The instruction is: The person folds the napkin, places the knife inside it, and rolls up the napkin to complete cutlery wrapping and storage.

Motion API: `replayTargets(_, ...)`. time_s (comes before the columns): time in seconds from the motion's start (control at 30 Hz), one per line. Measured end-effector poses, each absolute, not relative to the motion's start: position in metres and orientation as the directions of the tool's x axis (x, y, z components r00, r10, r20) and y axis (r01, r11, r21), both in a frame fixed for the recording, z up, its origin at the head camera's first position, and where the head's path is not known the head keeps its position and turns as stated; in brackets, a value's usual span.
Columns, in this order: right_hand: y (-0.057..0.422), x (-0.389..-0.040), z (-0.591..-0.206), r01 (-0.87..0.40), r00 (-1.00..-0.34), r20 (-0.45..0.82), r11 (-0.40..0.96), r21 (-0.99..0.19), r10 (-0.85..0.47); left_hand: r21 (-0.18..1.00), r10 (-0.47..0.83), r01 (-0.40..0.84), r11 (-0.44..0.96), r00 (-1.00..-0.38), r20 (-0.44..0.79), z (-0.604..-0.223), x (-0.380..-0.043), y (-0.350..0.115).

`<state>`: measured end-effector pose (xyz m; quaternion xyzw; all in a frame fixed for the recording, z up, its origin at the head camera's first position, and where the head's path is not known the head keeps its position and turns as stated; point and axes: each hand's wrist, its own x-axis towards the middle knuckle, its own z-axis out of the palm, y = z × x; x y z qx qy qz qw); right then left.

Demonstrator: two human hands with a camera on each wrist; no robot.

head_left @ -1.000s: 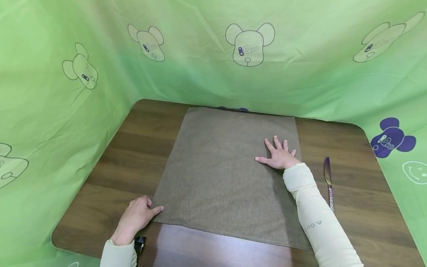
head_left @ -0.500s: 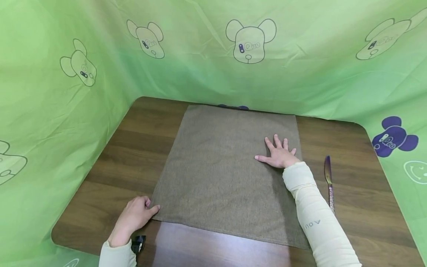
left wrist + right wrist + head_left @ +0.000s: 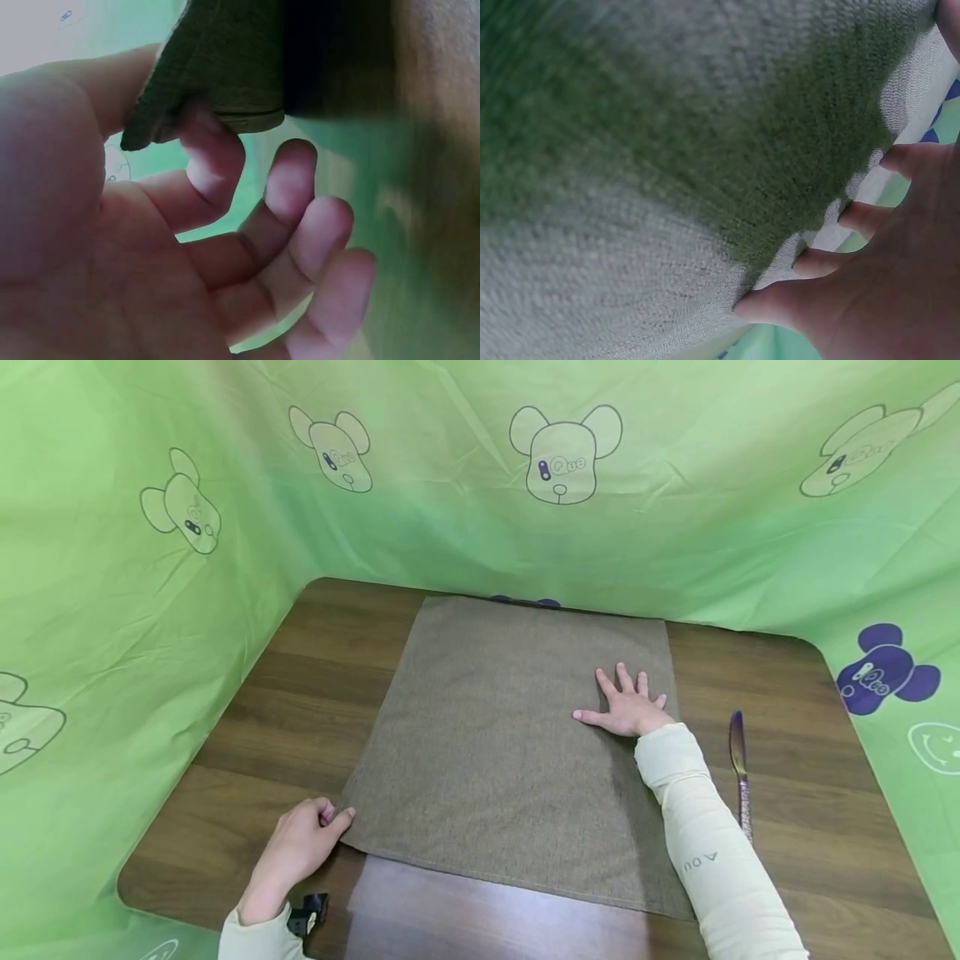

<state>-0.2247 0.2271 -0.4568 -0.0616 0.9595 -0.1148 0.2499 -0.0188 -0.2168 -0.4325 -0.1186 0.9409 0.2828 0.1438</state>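
A brown-grey cloth lies spread flat in the middle of the wooden table. At its near left corner my left hand pinches the fabric between thumb and index finger. The left wrist view shows that cloth corner raised between them, with the other fingers of the left hand loosely bent below. My right hand rests on the cloth towards its right edge, fingers spread wide. In the right wrist view the fingertips of the right hand touch the woven surface.
To the right of the cloth a table knife with a patterned handle lies on the table, partly behind the right sleeve. A green printed curtain hangs round the back and sides. A black device sits at the left wrist.
My left hand has drawn slightly up and left, and the cloth's near left corner has come up with it. The right hand stays in place.
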Motion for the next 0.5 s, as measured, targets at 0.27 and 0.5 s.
replayTargets(0.27, 0.2275, -0.2241, -0.4565, -0.053, -0.866, -0.469, 0.965, -0.255, -0.172, 0.545, -0.137, -0.303, 0.782, -0.936, -0.324, -0.4308, -0.0219, -0.2115)
replayTargets(0.5, 0.2266, -0.2245, -0.4572, -0.058, -0.870, -0.461, 0.966, -0.253, -0.173, 0.600, -0.166, -0.320, 0.733, -0.940, -0.299, -0.4266, -0.0253, -0.2076)
